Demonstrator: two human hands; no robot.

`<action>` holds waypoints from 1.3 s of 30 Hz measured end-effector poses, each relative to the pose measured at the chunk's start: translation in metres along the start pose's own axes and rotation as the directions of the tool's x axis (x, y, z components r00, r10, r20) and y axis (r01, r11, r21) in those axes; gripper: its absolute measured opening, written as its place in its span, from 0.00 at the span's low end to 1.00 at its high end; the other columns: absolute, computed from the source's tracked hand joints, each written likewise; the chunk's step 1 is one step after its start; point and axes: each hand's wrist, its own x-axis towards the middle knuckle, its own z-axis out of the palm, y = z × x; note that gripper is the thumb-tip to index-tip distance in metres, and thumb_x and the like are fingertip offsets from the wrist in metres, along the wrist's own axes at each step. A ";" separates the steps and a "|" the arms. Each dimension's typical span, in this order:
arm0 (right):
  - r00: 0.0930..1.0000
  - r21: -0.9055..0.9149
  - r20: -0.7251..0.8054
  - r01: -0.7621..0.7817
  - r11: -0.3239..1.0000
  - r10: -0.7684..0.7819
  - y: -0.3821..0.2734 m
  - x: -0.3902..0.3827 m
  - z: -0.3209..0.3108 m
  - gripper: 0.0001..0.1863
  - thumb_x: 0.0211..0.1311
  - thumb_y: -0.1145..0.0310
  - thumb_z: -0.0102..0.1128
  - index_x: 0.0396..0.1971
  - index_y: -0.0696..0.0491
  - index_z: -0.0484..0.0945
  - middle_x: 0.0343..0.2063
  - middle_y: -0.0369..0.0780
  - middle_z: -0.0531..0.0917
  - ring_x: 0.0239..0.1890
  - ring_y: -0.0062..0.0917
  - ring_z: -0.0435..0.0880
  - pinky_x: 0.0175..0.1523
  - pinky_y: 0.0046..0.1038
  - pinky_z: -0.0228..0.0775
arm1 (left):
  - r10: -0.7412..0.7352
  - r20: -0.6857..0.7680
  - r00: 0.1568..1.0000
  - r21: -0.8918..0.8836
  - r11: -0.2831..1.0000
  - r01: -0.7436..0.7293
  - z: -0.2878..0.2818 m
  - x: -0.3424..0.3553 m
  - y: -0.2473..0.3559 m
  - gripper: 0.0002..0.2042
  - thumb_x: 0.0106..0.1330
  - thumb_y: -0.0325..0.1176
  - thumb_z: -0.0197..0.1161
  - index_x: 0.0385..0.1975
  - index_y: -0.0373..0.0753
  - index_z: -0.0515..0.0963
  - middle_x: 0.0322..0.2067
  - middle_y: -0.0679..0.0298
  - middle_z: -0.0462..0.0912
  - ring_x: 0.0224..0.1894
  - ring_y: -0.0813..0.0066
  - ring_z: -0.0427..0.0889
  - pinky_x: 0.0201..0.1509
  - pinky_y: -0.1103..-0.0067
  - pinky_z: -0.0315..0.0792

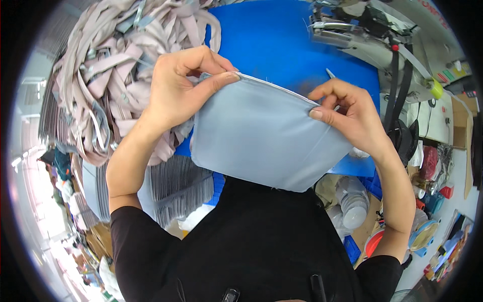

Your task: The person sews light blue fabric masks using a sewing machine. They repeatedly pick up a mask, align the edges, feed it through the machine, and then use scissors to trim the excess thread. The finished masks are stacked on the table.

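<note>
A grey-blue fabric panel (266, 133) hangs between my hands, its upper edge stretched at a slant down to the right. My left hand (188, 83) pinches the upper left corner between thumb and fingers. Near the upper right corner, my right hand (344, 110) grips the same edge with thumb and bent index finger. A pale seam or fold runs along that edge. The panel's lower edge hangs in front of my black top and hides part of the blue table (266, 38).
Left on the table lies a big tangled heap of pinkish-grey fabric strips (121, 75). Below it stand stacked grey panels (181, 189). A sewing machine (352, 38) occupies the far right. Clear plastic jars (352, 201) stand low at right, near a red-rimmed container (373, 242).
</note>
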 end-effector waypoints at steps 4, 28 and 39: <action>0.999 0.130 -0.050 0.007 0.992 -0.001 0.006 0.000 -0.005 0.09 0.63 0.68 0.74 0.39 0.57 0.89 0.24 0.30 0.84 0.28 0.11 0.75 0.37 0.20 0.70 | 0.077 0.099 0.992 0.080 0.993 -0.085 -0.010 0.055 0.005 0.06 0.65 0.22 0.72 0.28 0.33 0.81 0.36 0.60 0.88 0.40 0.74 0.87 0.47 0.79 0.79; 0.873 0.838 -0.230 -0.046 0.543 0.430 0.036 0.060 0.015 0.11 0.68 0.66 0.69 0.40 0.59 0.87 0.32 0.38 0.89 0.31 0.15 0.85 0.39 0.20 0.77 | 0.168 0.468 0.868 -0.025 0.984 -0.177 0.048 0.276 -0.095 0.08 0.62 0.32 0.73 0.36 0.38 0.82 0.31 0.62 0.87 0.37 0.75 0.86 0.43 0.76 0.77; 0.857 0.851 -0.274 0.004 0.525 0.437 0.037 0.073 0.014 0.12 0.69 0.66 0.68 0.42 0.61 0.86 0.33 0.39 0.89 0.32 0.16 0.85 0.39 0.19 0.76 | 0.206 0.500 0.841 0.009 0.970 -0.243 0.060 0.295 -0.087 0.10 0.63 0.32 0.70 0.43 0.40 0.82 0.33 0.60 0.86 0.35 0.72 0.87 0.39 0.73 0.78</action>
